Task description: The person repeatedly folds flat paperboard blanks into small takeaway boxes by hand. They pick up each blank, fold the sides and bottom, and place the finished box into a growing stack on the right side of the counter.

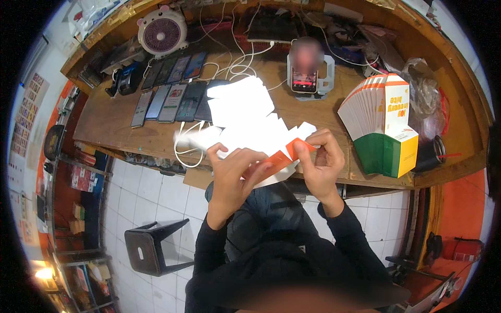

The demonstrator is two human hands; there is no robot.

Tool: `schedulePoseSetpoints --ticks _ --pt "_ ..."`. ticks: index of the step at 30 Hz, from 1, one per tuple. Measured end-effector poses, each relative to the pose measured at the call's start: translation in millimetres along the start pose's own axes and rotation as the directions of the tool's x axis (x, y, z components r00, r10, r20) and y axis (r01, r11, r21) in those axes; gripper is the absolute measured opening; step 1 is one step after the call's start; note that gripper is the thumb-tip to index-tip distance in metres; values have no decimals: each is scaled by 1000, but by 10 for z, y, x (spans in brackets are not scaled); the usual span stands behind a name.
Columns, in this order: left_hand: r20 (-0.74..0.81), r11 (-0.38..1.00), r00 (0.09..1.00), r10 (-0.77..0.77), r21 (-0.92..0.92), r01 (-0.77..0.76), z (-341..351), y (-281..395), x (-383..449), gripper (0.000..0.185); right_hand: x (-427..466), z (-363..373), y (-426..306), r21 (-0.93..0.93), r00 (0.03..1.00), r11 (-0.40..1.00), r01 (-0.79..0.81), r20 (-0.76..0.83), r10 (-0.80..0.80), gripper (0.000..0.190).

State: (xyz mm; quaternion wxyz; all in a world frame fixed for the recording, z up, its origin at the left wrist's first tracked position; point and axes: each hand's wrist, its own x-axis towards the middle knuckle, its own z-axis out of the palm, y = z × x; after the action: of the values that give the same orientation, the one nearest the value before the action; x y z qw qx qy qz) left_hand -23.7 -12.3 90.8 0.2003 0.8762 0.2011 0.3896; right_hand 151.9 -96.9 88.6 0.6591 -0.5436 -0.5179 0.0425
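Observation:
Both of my hands hold a paperboard carton piece (277,162) with an orange outer face, over the front edge of the table. My left hand (235,168) grips its left end, thumb along the orange face. With thumb and bent fingers, my right hand (323,158) pinches an orange corner flap at the other end. Just behind lie white paperboard blanks (246,105), so bright that their outlines merge. To the right, a fanned stack of printed cartons (377,125) in white, orange, green and yellow rests on the table.
Several smartphones (172,102) lie in rows at the left, near white charging cables (235,68). A phone (304,80) leans on a grey stand. Behind are an animal-shaped fan (161,36) and clutter; a dark cup (428,156) sits far right. A black stool (145,250) stands on the floor.

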Motion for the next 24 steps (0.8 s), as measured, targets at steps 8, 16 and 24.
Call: schedulePoseSetpoints --ticks 8,16,24 --pt "87 750 920 -383 -553 365 44 118 -101 36 102 -13 -88 -13 841 994 106 535 -83 16" --pt "-238 788 937 -255 -613 59 -15 140 -157 27 -91 357 -104 -51 854 852 521 30 -520 30" --pt "-177 550 910 -374 -832 65 -61 193 -148 20 -33 297 -142 80 900 914 398 160 -406 28"
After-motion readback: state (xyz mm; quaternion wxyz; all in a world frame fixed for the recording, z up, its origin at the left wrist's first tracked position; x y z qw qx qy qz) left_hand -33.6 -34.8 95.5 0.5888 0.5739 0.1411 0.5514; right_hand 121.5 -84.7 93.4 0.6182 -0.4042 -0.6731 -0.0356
